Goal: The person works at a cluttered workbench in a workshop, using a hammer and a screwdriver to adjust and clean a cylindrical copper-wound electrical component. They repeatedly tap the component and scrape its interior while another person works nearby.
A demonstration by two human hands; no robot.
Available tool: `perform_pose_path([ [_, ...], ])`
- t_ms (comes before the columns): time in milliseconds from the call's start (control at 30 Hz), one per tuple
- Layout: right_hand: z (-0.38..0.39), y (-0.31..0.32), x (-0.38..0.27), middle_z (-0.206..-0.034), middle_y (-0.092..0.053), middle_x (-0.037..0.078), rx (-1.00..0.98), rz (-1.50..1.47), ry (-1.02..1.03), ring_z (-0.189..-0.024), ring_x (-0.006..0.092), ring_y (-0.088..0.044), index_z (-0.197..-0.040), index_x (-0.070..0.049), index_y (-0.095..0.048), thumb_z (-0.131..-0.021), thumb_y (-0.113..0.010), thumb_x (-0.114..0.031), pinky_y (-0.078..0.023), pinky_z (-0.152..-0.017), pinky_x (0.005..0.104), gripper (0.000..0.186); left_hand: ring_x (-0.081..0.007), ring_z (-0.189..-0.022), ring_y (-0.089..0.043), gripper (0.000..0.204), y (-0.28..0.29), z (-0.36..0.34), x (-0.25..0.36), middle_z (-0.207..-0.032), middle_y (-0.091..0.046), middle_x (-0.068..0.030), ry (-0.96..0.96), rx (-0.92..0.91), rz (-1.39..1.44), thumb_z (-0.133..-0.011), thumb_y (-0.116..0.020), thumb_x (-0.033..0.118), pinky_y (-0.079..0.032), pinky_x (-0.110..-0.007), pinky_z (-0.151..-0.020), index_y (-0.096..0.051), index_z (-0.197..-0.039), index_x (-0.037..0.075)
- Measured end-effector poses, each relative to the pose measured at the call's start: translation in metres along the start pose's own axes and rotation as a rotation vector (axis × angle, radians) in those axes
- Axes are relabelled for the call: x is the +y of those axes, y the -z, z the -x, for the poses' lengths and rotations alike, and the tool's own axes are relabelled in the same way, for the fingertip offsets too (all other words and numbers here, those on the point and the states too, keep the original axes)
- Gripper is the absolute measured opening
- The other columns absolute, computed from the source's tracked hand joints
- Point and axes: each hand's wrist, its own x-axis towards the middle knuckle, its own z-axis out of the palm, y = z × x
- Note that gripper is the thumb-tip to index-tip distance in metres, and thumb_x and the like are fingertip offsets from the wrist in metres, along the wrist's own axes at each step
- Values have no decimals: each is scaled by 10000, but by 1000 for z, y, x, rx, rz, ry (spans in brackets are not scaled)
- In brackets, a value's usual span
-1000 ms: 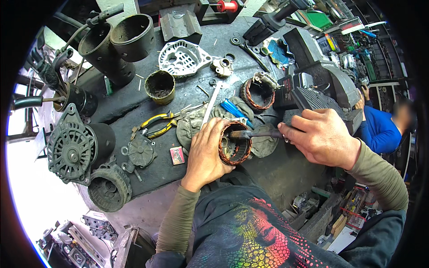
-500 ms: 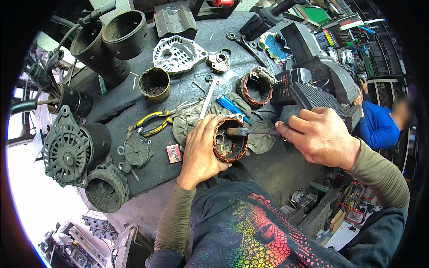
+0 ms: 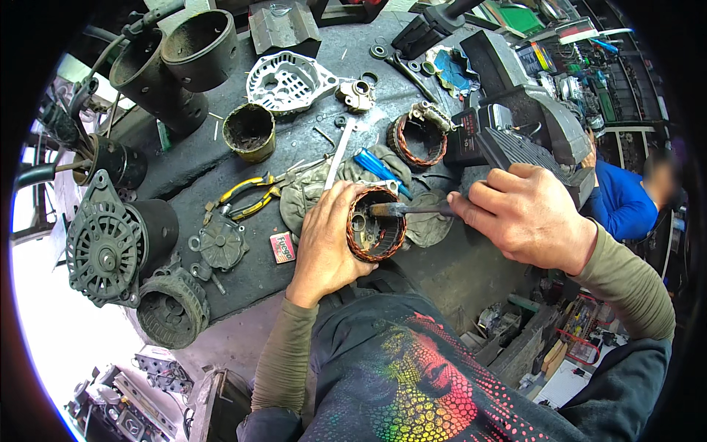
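My left hand (image 3: 322, 243) is closed round the side of an alternator stator (image 3: 400, 245), a ring with copper windings, and holds it tilted so that its opening faces up. A slim dark-handled brush (image 3: 421, 209) is gripped in my right hand (image 3: 519, 221). The brush's brownish tip lies inside the ring, by its upper inner wall. Beyond the ring are a blue-handled screwdriver (image 3: 379, 171) and a crumpled grey-green rag (image 3: 313, 186). A second copper-wound stator (image 3: 395, 144) stands farther back on the bench.
Yellow-and-black pliers (image 3: 254, 195), a small red box (image 3: 282, 247) and a dirty tin (image 3: 250, 134) lie left of my hands. A dark alternator (image 3: 107, 247) stands at far left, a pale housing (image 3: 287, 81) farther back. A person in blue (image 3: 626, 199) is at right.
The brush tip has shifted slightly up and left within the stator, and my right hand has moved a little left with it. The stator and my left hand have moved slightly left in view.
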Motion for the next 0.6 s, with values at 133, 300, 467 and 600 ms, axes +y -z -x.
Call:
perform_pose_path([
  [133, 1, 0, 0, -952, -579, 14, -31, -39, -35, -872, 192, -609, -1262, -75, -706, -721, -719, -258, -541, -730, 349, 570, -403, -1447, -482, 1165, 0, 1, 0, -1531, -502, -194, -8, 10, -36, -472, -974, 191, -397, -499, -1193, -453, -1506, 57],
  [300, 1, 0, -1, -934, -571, 16, -12, -47, -40, -859, 194, -604, -1251, -74, -709, -724, -719, -251, -538, -724, 348, 556, -404, -1450, -479, 1172, -1, 0, -1, -1535, -500, -195, -8, 3, -10, -477, -971, 193, -391, -499, -1197, -445, -1515, 55],
  [467, 1, -1, -2, -916, -564, 16, -1, -49, -44, -850, 193, -602, -1234, -69, -716, -734, -712, -241, -533, -716, 349, 528, -401, -1452, -468, 1198, -1, 1, -1, -1552, -484, -177, -8, 10, 14, -477, -976, 148, -388, -503, -1177, -436, -1545, 101],
  [600, 1, -2, -3, -899, -555, 15, 3, -41, -47, -838, 193, -598, -1230, -66, -720, -740, -709, -228, -527, -709, 349, 516, -398, -1448, -472, 1197, 0, 1, 0, -1551, -485, -174, -1, -1, 2, -478, -976, 150, -389, -503, -1175, -435, -1544, 99],
])
